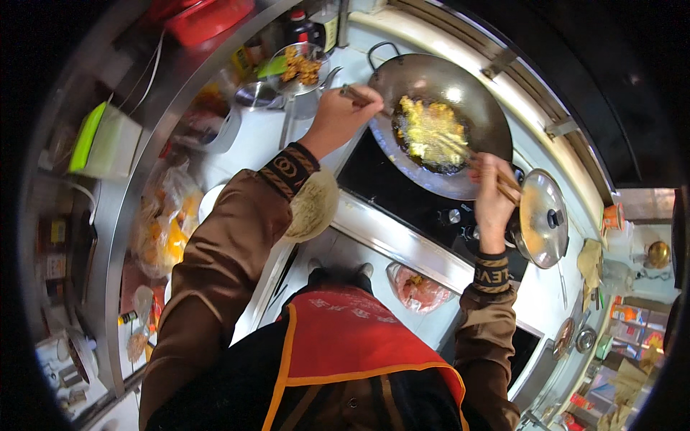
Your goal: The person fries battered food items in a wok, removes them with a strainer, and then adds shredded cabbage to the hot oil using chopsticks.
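Observation:
A large wok (480, 108) stands on a black cooktop (399, 183), with yellow battered food (431, 126) frying in oil at its bottom. Wooden chopsticks (504, 183) are gripped by my right hand (491, 194) at the wok's near right rim, their tips reaching into the food. Over the wok's left rim, my left hand (345, 116) is closed on a thin dark-tipped utensil (356, 95), whose kind I cannot tell. Below my left forearm sits a bowl of pale batter (312, 207), partly covered by the sleeve. A strainer (276, 81) at the upper left holds browned fried pieces (302, 70).
A pot with a glass lid (542, 215) stands right of my right hand. Bottles (302, 32) and a metal bowl (259, 95) lie beyond my left hand. Plastic bags (167, 231) crowd the left counter, under a steel shelf edge (129, 183). A plastic-lined bin (418, 291) is below.

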The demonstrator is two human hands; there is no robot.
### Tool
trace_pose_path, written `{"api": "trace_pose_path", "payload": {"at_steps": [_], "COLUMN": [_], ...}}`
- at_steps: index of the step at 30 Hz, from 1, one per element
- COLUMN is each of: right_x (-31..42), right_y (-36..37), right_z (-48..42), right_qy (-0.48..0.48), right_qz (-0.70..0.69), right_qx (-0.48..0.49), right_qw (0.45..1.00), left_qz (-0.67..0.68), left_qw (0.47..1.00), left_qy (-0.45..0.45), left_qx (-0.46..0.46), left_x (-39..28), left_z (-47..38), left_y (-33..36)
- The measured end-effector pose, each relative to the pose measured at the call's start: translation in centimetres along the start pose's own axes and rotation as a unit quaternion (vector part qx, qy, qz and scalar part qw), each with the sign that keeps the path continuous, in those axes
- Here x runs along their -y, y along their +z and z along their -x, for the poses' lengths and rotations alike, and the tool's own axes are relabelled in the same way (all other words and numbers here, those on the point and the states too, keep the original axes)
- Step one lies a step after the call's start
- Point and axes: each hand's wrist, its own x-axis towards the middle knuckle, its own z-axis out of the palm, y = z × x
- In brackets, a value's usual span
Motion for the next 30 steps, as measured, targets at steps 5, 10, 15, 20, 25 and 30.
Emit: {"api": "trace_pose_path", "payload": {"at_steps": [5,10,15,20,25,30], "right_x": [4.5,6.1,3.7,1.6,-0.2,-2.2], "right_y": [-0.8,3.0,9.8,13.0,15.0,15.9], "right_z": [2.5,8.1,12.5,12.5,12.3,13.3], "right_qy": [0.036,0.054,0.121,0.054,-0.048,0.109], "right_qz": [-0.072,-0.163,-0.150,-0.066,0.012,-0.059], "right_qx": [-0.023,0.123,0.228,0.247,0.233,0.185], "right_qw": [0.996,0.977,0.954,0.965,0.971,0.975], "left_qz": [0.241,0.331,0.272,0.235,0.255,0.263], "left_qw": [0.956,0.907,0.882,0.846,0.813,0.808], "left_qy": [-0.105,-0.144,-0.179,-0.228,-0.259,-0.249], "left_qx": [-0.128,-0.218,-0.340,-0.420,-0.455,-0.465], "left_x": [0.3,-1.1,-3.4,-4.5,-4.5,-4.3], "left_z": [0.6,6.2,14.3,21.2,25.0,26.2], "left_y": [-3.5,-10.2,-14.3,-15.0,-14.7,-14.8]}}
